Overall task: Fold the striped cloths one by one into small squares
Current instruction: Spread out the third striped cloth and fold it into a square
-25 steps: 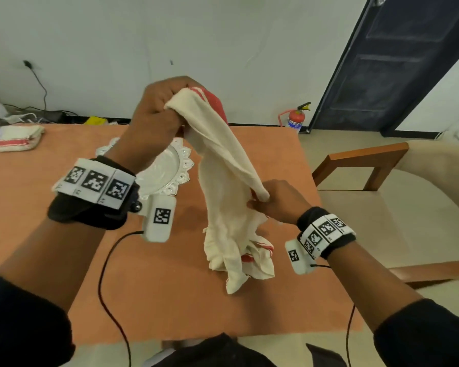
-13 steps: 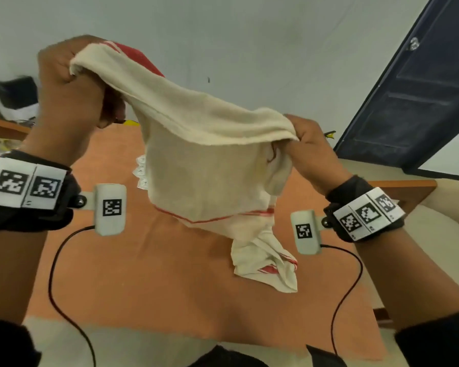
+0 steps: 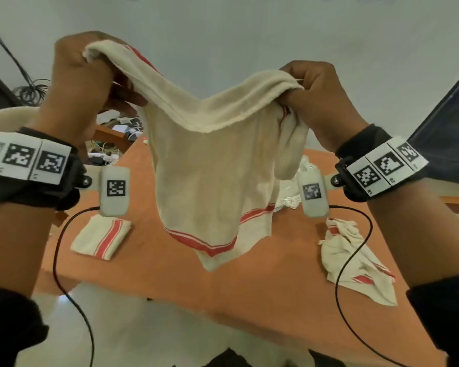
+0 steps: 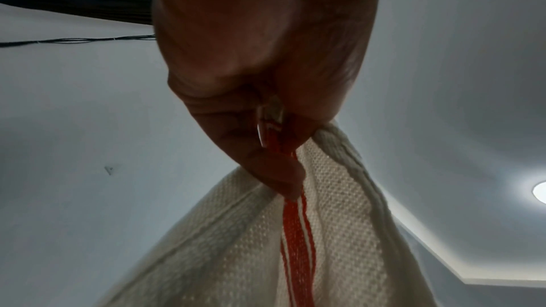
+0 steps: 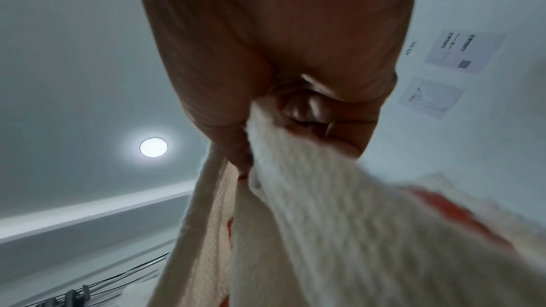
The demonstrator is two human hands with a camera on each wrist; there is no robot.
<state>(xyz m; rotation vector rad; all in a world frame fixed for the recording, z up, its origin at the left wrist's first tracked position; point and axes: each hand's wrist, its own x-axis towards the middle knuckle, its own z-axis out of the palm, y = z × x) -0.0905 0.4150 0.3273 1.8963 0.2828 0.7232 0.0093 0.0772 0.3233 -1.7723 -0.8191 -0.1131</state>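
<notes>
both hands up in front of the wall, cloth (image 3: 212,181) stretched between them and hanging clear above the table (image 3: 170,276).

left hand (image 3: 82,83) at 10 o'clock in the head view, fingers curled tight round one top corner; red stripe runs out of the fist. left wrist view confirms: thumb (image 4: 271,172) pressed onto the red stripe, weave bunched under it.

right hand (image 3: 321,102) at 2 o'clock, a bit lower than the left, clenched on the other top corner. right wrist view shows fingertips (image 5: 307,106) tucked into the fabric, blurred below that.

top edge sags in a shallow dip between the fists. body of the cloth hangs down at centre, red-bordered bottom edge coming to a point around 6 o'clock of the cloth, not touching the table. right side is doubled and bunched under the right fist.

on the table: folded cloth (image 3: 101,239) at 8 o'clock, red stripe up, flat. crumpled cloth (image 3: 355,260) at 4 o'clock, unfolded, right wrist cable lying across it. white plate (image 3: 289,197) mostly hidden behind the hanging cloth and the right wrist unit.

clutter of cables and boxes past the far left table edge, too small to make out.
</notes>
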